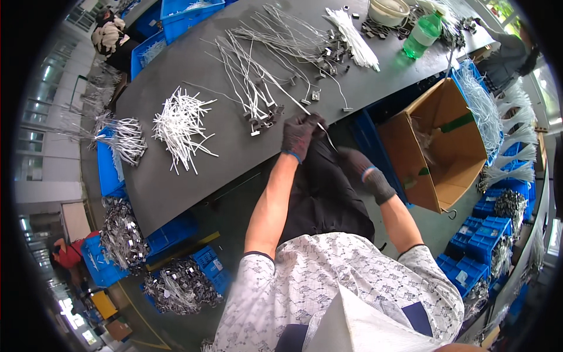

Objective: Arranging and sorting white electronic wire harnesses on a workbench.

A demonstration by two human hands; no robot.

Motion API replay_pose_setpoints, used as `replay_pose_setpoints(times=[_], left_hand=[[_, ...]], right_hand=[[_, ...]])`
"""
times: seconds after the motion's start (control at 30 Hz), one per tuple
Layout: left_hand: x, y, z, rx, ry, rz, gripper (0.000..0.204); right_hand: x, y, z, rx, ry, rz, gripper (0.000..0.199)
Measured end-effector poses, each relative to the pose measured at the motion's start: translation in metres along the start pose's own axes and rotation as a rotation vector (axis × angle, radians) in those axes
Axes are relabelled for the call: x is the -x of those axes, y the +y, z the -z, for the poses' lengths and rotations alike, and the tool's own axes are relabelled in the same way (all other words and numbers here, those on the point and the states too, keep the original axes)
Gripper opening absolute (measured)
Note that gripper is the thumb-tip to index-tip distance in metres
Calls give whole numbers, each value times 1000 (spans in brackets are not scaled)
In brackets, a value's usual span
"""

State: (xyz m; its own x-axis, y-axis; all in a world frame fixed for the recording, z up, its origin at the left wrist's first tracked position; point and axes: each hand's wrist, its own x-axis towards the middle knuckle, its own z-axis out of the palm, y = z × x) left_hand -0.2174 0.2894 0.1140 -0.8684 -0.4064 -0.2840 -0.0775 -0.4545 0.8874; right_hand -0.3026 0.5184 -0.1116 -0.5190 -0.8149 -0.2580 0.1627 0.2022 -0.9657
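Note:
My left hand (299, 138), in a dark glove, is closed at the table's near edge on a thin wire with a white sleeve (319, 125). One end of this wire reaches up across the table, and its lower end sticks out toward my right hand. My right hand (362, 167), also gloved, is just right of that lower end; motion smears its fingers, so I cannot tell whether it grips anything. Beyond my left hand lie several wires (243, 82) with small dark clip-like parts (267, 117). A loose pile of short white tubes (182, 129) is farther left.
A dark table (170, 205) curves in front of me. Its far side holds a bundle of white tubes (355, 41), a green bottle (423, 34) and a tub (388, 12). An open cardboard box (440, 152) stands right. Blue crates (478, 234) flank me; other people are farther off.

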Motion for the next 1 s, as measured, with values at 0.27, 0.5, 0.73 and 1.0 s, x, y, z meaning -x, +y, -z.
replay_pose_setpoints(times=[0.27,0.5,0.73,1.0], left_hand=[[55,9,75,-701,202,-247,42],[61,-12,103,-289,418,-319,32],[42,14,144,-345,391,-333,32],[47,11,133,-389,286,-395,26]], right_hand=[[-16,-161,-112,-41,150,255,52],[-57,-169,-148,596,105,650,61],[-93,-116,-151,-171,-35,-37,75],[-84,-210,-200,382,50,425,57]])
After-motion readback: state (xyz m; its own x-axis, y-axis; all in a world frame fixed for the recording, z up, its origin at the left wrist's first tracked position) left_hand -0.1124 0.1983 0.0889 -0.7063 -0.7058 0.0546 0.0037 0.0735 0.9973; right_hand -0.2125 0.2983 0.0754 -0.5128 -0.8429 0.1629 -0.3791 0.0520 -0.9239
